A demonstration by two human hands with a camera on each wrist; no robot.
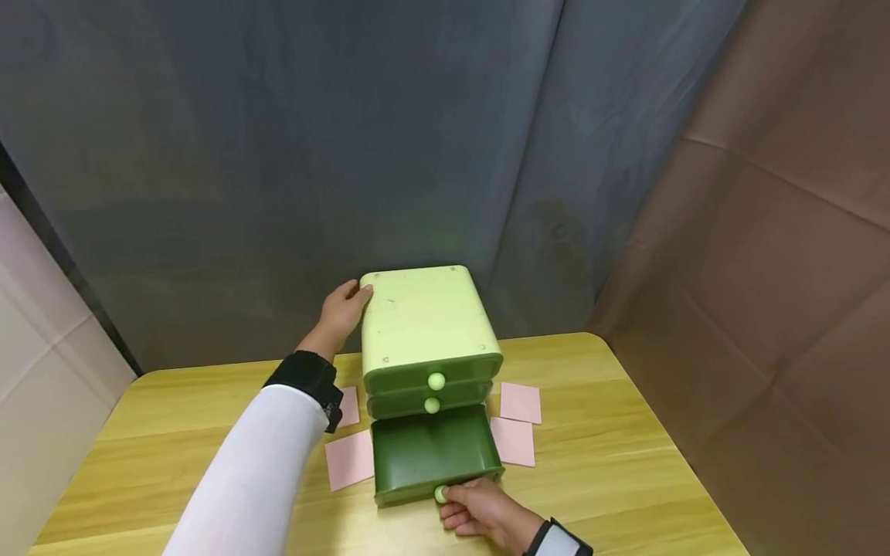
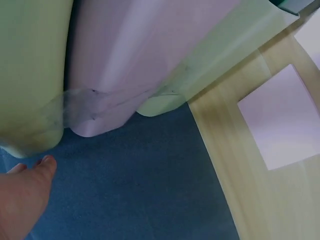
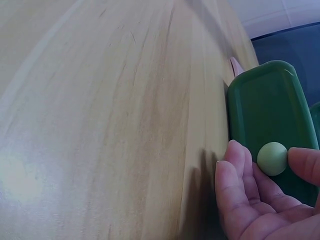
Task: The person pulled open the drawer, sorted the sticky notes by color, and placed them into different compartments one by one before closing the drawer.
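A small drawer cabinet point(image 1: 427, 313) with a pale yellow-green top stands at the back of the table. Its upper and middle drawers are pushed in. The dark green bottom drawer point(image 1: 434, 444) is pulled out, with its inside floor showing. Between thumb and fingers, my right hand point(image 1: 483, 510) pinches the round light green knob point(image 3: 272, 159) on that drawer's front. My left hand point(image 1: 342, 311) rests against the cabinet's rear left corner, thumb at the top edge. In the left wrist view, the visible fingers look fairly straight beside the cabinet's pink side panel point(image 2: 130, 55).
Pink square sheets lie on both sides of the cabinet, including one at front left point(image 1: 350, 460) and one at right point(image 1: 520, 402). The wooden table point(image 1: 612, 455) meets a dark grey curtain point(image 1: 292, 170) behind. Brown cloth point(image 1: 779, 232) hangs on the right.
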